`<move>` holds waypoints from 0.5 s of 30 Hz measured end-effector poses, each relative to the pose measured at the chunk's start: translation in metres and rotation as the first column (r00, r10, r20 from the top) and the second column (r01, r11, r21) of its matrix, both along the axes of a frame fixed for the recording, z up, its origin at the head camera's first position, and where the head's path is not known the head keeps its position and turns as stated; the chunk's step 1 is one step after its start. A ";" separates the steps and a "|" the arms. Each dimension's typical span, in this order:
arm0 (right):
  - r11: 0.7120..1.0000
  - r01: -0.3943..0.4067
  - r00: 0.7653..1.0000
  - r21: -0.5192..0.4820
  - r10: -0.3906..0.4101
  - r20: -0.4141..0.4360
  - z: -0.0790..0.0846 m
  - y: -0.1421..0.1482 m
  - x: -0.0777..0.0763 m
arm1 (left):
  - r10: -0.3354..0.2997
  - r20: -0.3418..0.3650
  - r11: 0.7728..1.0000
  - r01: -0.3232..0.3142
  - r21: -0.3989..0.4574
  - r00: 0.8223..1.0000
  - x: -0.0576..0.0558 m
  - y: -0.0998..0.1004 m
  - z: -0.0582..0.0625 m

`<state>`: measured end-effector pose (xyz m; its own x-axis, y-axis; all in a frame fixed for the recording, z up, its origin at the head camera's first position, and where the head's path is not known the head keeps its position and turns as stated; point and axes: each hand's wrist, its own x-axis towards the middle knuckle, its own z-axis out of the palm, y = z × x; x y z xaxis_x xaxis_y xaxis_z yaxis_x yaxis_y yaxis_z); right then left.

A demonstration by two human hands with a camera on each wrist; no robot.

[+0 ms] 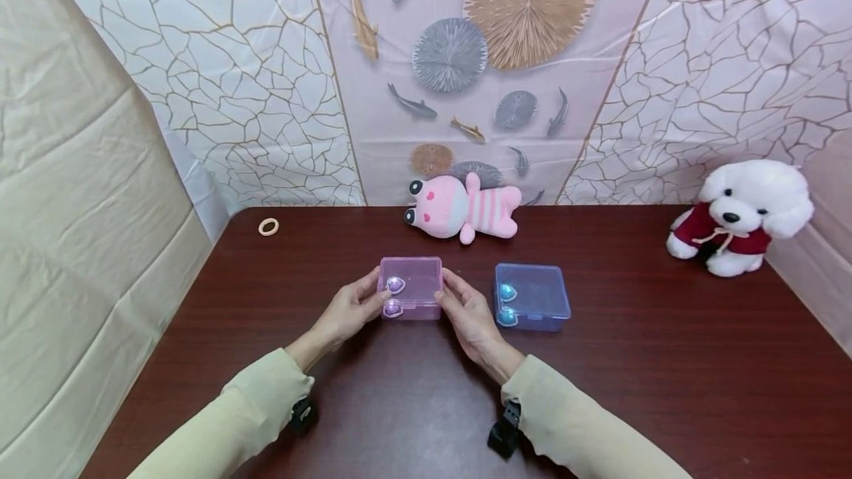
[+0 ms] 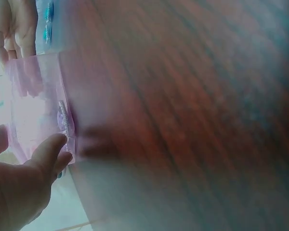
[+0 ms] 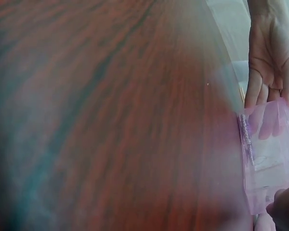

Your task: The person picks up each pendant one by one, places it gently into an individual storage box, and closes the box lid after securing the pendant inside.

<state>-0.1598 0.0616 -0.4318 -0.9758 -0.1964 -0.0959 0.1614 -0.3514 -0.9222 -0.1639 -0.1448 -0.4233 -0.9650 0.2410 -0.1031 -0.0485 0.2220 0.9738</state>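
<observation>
A small see-through pink plastic box [image 1: 419, 279] with a lid is held between both hands in front of me. Two purple heart-shaped gems with sparkly rims [image 1: 396, 285] show at its left side. My left hand [image 1: 347, 310] grips the box's left side, its thumb by the gems. On the opposite side, my right hand [image 1: 471, 320] holds the box with thumb in front and fingers behind. Whether the box touches the table cannot be told. Just right of my right hand sits a similar blue box [image 1: 542, 290] with two blue heart gems [image 1: 508, 293] at its left.
Behind the boxes a pink striped plush toy [image 1: 459, 207] lies on its side on the dark wooden table [image 1: 399, 398]. A white plush dog [image 1: 739, 216] in a red top sits at the far right. Near the back left corner lies a small wooden ring [image 1: 268, 227].
</observation>
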 end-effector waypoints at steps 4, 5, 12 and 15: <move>1.000 0.001 1.000 0.003 -0.001 0.031 0.003 0.001 -0.001 | 0.005 -0.004 1.000 -0.005 -0.002 1.000 -0.001 -0.001 -0.001; 1.000 0.002 0.999 0.005 -0.002 0.039 0.004 0.001 -0.001 | 0.006 -0.003 1.000 -0.006 0.000 1.000 -0.001 -0.001 -0.001; 1.000 0.005 0.998 0.013 -0.006 0.059 0.009 0.001 0.000 | -0.011 0.011 0.999 0.011 0.044 1.000 0.000 -0.001 -0.001; 1.000 0.008 0.998 0.004 -0.008 0.068 0.011 0.002 0.001 | -0.045 -0.001 0.998 0.045 0.054 0.999 -0.001 -0.001 -0.001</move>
